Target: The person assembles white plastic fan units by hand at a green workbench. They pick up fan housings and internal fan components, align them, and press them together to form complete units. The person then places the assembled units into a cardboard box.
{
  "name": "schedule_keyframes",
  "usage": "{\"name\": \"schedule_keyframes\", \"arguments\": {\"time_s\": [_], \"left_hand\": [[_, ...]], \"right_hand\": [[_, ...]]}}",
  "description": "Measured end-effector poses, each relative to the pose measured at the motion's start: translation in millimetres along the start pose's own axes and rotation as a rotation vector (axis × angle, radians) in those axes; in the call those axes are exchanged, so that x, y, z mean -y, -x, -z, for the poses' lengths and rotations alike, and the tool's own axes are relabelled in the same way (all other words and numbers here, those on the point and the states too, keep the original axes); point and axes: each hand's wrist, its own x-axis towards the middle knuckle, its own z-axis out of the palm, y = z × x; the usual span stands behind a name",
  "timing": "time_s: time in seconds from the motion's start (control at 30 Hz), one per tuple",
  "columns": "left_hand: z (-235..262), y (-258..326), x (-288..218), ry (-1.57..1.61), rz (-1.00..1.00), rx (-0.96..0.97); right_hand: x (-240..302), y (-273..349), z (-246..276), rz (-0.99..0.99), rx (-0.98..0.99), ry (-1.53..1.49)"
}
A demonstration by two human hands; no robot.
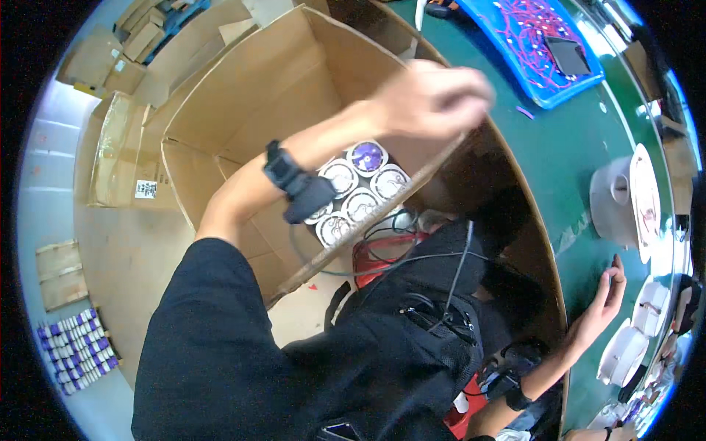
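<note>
Head view, left hand (434, 101) motion-blurred above carton (250, 106), half-curled, its hold I cannot tell, right hand (603, 305) loosely open, empty, at tabletop (548, 165).

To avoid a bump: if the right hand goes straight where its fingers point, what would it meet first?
The right hand would probably meet the white round housing on the green table, though depth is unclear.

head cam: worn on the head, left one of a pair | faces down — past body (368, 367) into box (272, 81) and over table (544, 154) | near: left hand (432, 103) large, right hand (599, 305) smaller | wide fisheye — upright, unmirrored, edges bending rimward
</note>
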Motion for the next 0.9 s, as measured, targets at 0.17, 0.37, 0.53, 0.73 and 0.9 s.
{"name": "schedule_keyframes", "arguments": {"time_s": [0.17, 0.37, 0.53, 0.73, 0.9], "left_hand": [[71, 225, 124, -0.513, 0.478, 0.208], [18, 519, 142, -0.421, 1.529, 1.126], [-64, 564, 111, -0.32, 1.219, 0.836], [-110, 536, 104, -0.471, 1.513, 0.757], [-103, 493, 113, -0.57, 1.471, 1.156]], "right_hand": [[19, -4, -10, 0.026, 0.202, 0.285], [31, 7, -20, 0.169, 0.233, 0.564], [22, 11, -11, 0.174, 0.177, 0.698], [13, -4, -8, 0.161, 0.199, 0.665], [16, 4, -7, 0.092, 0.178, 0.646]]}}
